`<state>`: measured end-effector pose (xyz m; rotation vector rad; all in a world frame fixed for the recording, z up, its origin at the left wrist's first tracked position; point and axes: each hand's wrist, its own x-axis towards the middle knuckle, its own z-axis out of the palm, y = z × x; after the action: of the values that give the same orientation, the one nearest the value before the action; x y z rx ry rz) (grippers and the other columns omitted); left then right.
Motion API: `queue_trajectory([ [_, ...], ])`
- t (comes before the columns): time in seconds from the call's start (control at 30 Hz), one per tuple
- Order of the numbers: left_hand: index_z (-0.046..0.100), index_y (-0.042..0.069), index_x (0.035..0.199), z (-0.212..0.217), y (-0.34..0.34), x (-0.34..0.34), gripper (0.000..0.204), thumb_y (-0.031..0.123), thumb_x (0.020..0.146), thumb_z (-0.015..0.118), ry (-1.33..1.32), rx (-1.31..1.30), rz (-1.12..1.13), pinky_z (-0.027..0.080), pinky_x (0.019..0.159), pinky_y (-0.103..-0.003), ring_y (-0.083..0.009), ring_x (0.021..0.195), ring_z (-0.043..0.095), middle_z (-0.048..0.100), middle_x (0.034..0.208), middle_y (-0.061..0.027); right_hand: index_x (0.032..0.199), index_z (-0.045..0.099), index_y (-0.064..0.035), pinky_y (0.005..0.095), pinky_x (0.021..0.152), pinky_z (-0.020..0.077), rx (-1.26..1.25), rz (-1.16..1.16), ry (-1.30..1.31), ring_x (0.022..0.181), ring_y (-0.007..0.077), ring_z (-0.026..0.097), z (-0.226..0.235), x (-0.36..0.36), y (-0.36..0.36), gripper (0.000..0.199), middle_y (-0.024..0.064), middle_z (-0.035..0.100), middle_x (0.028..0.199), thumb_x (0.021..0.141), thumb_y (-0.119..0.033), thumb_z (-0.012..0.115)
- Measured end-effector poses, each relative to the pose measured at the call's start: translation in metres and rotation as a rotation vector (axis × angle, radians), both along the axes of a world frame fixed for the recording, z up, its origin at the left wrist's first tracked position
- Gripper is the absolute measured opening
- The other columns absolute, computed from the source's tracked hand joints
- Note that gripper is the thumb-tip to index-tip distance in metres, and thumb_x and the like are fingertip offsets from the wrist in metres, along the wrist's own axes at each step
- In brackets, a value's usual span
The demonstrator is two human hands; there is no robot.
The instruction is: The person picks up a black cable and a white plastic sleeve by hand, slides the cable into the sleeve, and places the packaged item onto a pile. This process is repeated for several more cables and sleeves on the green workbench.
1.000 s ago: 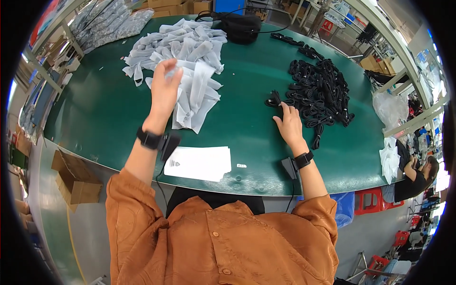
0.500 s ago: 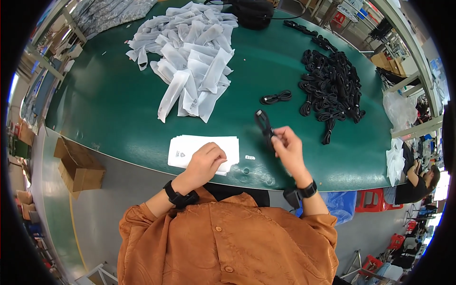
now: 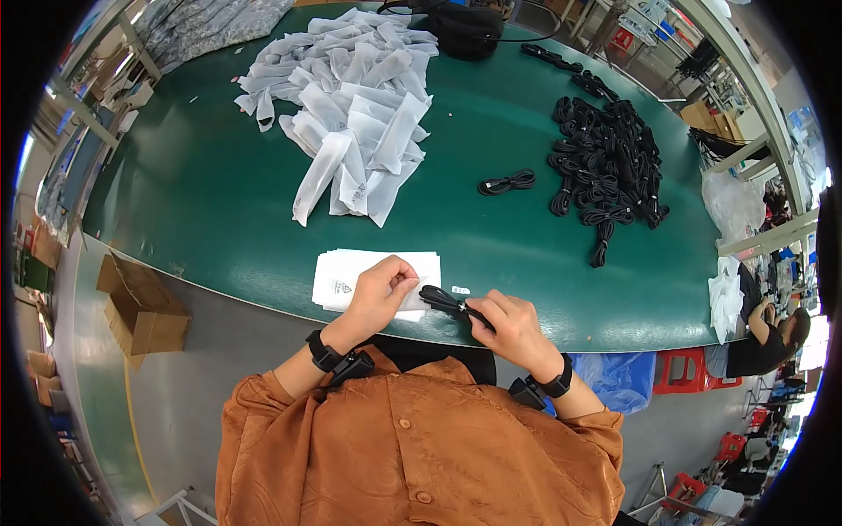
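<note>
A coiled black cable [image 3: 444, 300] is gripped in my right hand [image 3: 512, 326], its front loop pointing left. That loop is at the right edge of a stack of flat white bags [image 3: 338, 273] near the table's front edge. My left hand [image 3: 383, 290] rests over the stack, thumb and finger pinching the top bag's right edge. A small white label [image 3: 460, 289] lies just beyond the held cable. Farther off, a single coiled cable [image 3: 507, 182] lies by itself on the green table [image 3: 219, 219].
A heap of filled white bags [image 3: 351, 114] covers the far left-middle. A large pile of black coiled cables [image 3: 610, 153] lies at the right. At the far edge sits a black bag [image 3: 469, 31]. An open cardboard box [image 3: 149, 307] stands on the floor at left; a person [image 3: 772, 337] sits at far right.
My right hand has brought the cable left and toward me, up to the edge of the white bags. My left hand has shifted slightly and pinches the top bag's edge.
</note>
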<state>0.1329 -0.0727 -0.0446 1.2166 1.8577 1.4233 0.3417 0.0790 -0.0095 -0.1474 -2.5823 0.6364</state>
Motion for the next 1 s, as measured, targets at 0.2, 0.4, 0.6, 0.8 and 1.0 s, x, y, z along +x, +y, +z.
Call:
queue_trajectory([
  [0.2, 0.062, -0.001, 0.094, 0.001, 0.0, 0.0, 0.007, 0.004, 0.091, 0.067, 0.112, 0.043, -0.027, 0.047, 0.066, -0.029, -0.0159, 0.07, 0.055, 0.06, 0.084, -0.007, 0.1, 0.067, -0.0053, 0.0371, 0.054, 0.0483, -0.265, -0.074, -0.017, 0.061, 0.0259, 0.06, -0.012, 0.001, 0.003, 0.027, 0.0082, 0.057, 0.076, 0.074, -0.002, 0.074],
  [0.4, 0.061, -0.001, 0.093, 0.006, 0.002, 0.003, 0.008, 0.005, 0.091, 0.066, 0.131, 0.012, -0.028, 0.048, 0.066, -0.031, -0.0191, 0.071, 0.057, 0.061, 0.085, -0.0084, 0.103, 0.067, -0.0061, 0.0358, 0.054, 0.0483, 0.146, -0.009, 0.008, 0.061, 0.0242, 0.059, -0.002, 0.003, -0.003, 0.032, 0.008, 0.056, 0.077, 0.072, -0.003, 0.075],
  [0.6, 0.059, 0.0, 0.091, 0.01, 0.005, 0.01, 0.007, 0.002, 0.089, 0.066, 0.199, 0.028, -0.097, 0.048, 0.069, -0.034, -0.0259, 0.077, 0.058, 0.059, 0.088, -0.0114, 0.102, 0.066, -0.0048, 0.033, 0.055, 0.048, 0.24, 0.045, -0.004, 0.059, 0.0207, 0.057, -0.001, 0.001, -0.005, 0.026, 0.006, 0.055, 0.078, 0.078, -0.007, 0.075],
  [0.8, 0.058, 0.002, 0.09, 0.024, 0.013, 0.015, 0.009, -0.001, 0.085, 0.066, 0.458, 0.187, -0.205, 0.048, 0.075, -0.036, -0.0306, 0.087, 0.056, 0.058, 0.09, -0.0122, 0.105, 0.066, -0.0025, 0.0275, 0.056, 0.0464, -0.885, -0.239, -0.369, 0.061, 0.0129, 0.054, -0.007, -0.005, 0.002, 0.023, 0.0047, 0.057, 0.083, 0.085, -0.011, 0.075],
  [1.0, 0.059, 0.003, 0.09, 0.039, 0.027, 0.008, 0.01, -0.001, 0.085, 0.067, 0.392, 0.192, -0.155, 0.047, 0.077, -0.035, -0.0281, 0.089, 0.056, 0.059, 0.093, -0.0104, 0.116, 0.066, -0.0006, 0.0235, 0.062, 0.0494, -0.507, -0.078, -0.026, 0.072, 0.0104, 0.059, 0.003, -0.018, -0.002, 0.03, 0.0032, 0.06, 0.09, 0.087, -0.006, 0.074],
])
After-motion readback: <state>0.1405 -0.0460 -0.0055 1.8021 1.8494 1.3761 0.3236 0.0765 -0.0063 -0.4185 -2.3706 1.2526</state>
